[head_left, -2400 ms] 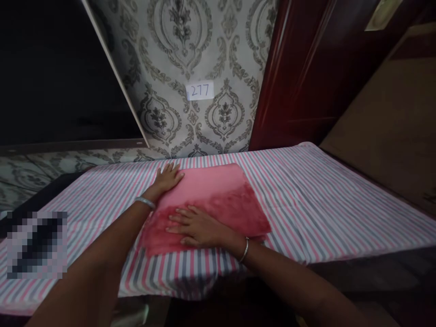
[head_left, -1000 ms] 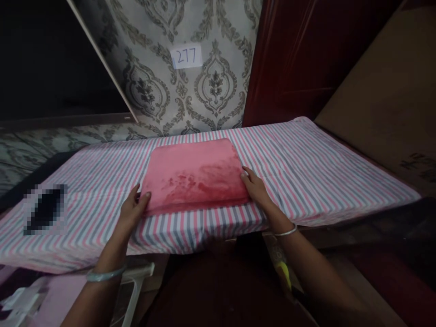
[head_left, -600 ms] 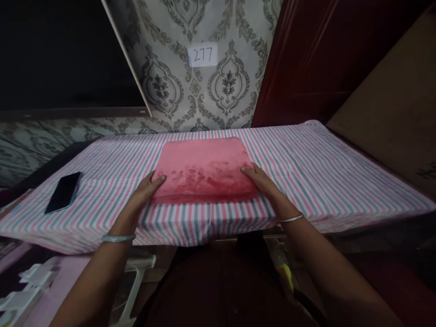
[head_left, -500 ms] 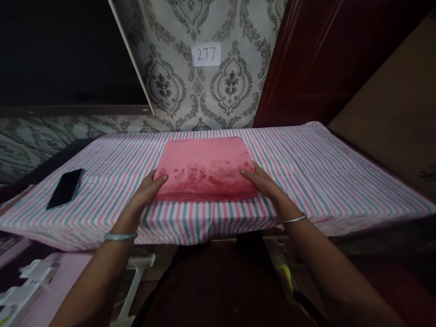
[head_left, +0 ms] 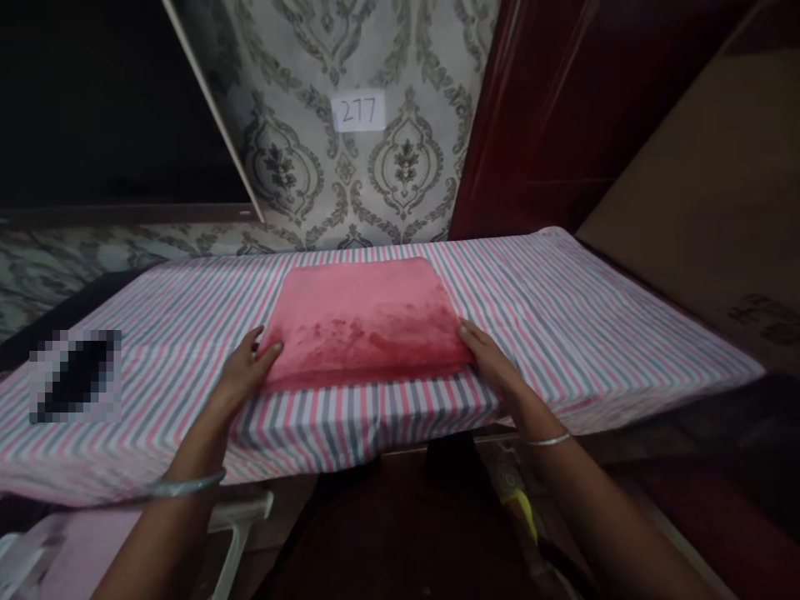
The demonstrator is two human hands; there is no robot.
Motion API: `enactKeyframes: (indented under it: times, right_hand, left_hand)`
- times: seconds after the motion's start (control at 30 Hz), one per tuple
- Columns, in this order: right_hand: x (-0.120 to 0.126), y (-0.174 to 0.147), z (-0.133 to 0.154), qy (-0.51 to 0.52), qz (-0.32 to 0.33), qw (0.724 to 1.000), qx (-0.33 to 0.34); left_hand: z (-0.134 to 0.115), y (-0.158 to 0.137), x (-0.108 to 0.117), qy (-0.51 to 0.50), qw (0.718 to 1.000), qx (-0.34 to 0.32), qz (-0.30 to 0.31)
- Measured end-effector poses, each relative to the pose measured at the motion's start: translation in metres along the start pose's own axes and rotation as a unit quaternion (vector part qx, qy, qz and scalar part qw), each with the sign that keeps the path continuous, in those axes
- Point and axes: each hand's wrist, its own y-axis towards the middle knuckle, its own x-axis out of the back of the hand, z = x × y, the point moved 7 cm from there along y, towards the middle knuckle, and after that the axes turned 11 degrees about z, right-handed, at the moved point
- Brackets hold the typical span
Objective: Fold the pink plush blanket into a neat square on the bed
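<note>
A pink plush pad, perhaps folded cloth or a cushion, lies flat near the table's front edge. Dark smudge-like marks run across its nearer half, where the pile looks brushed. At its left front corner is my left hand, thumb and fingers apart, the thumb touching the edge. My right hand rests against the right edge with fingers stretched out. Neither hand is closed round the pad. The undersides of both hands are hidden.
A striped cloth covers the table. At the left lies a dark, pixelated object. A large black screen hangs behind on the left. A dark red panel and a brown board stand at the right.
Both thumbs have slid off the pad's top to its edges, and the hands have loosened. The pad stays in place on the striped cloth while the view has shifted slightly.
</note>
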Motion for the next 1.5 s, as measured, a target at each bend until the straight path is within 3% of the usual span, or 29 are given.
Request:
enactKeyframes:
  times: [0.07,0.17,0.33,0.4,0.47,0.6,0.7,1.0,1.17,1.27,1.33,1.5]
  right_hand:
    - [-0.001,-0.008,0.0,0.007,0.006,1.0,0.005]
    - [-0.001,-0.016,-0.002,0.01,-0.029,0.999,0.032]
    - [0.003,-0.029,-0.009,-0.009,-0.122,0.99,0.066]
    - [0.002,-0.032,-0.009,-0.008,-0.129,0.988,0.081]
    - [0.002,-0.034,-0.006,-0.02,-0.125,0.987,0.099]
    - [0.002,-0.036,-0.002,-0.04,-0.112,0.987,0.113]
    - [-0.001,-0.036,-0.004,-0.043,-0.095,0.988,0.11]
    - [-0.006,-0.035,-0.001,-0.076,-0.051,0.981,0.174]
    - [-0.007,-0.034,0.002,-0.111,-0.084,0.976,0.168]
    - [-0.007,-0.034,0.002,-0.117,-0.104,0.977,0.148]
    - [-0.005,-0.036,0.001,-0.108,-0.117,0.976,0.146]
    - [-0.005,-0.036,0.003,-0.097,-0.094,0.976,0.174]
  left_hand:
    - [-0.014,0.005,0.003,0.072,0.996,-0.043,-0.026]
    - [-0.065,0.008,-0.012,0.149,0.972,-0.178,-0.025]
    - [-0.17,0.015,-0.074,0.222,0.917,-0.312,0.111]
    - [-0.198,0.022,-0.096,0.239,0.901,-0.331,0.142]
    - [-0.21,0.03,-0.114,0.256,0.893,-0.336,0.156]
    - [-0.196,0.038,-0.148,0.29,0.883,-0.327,0.171]
    - [-0.182,0.037,-0.158,0.297,0.881,-0.335,0.157]
    - [-0.182,0.035,-0.156,0.291,0.885,-0.328,0.157]
    - [-0.184,0.036,-0.153,0.25,0.895,-0.33,0.164]
    - [-0.182,0.032,-0.135,0.204,0.907,-0.33,0.163]
    - [-0.171,0.025,-0.111,0.192,0.918,-0.319,0.134]
    - [-0.097,-0.005,-0.023,0.176,0.962,-0.2,-0.059]
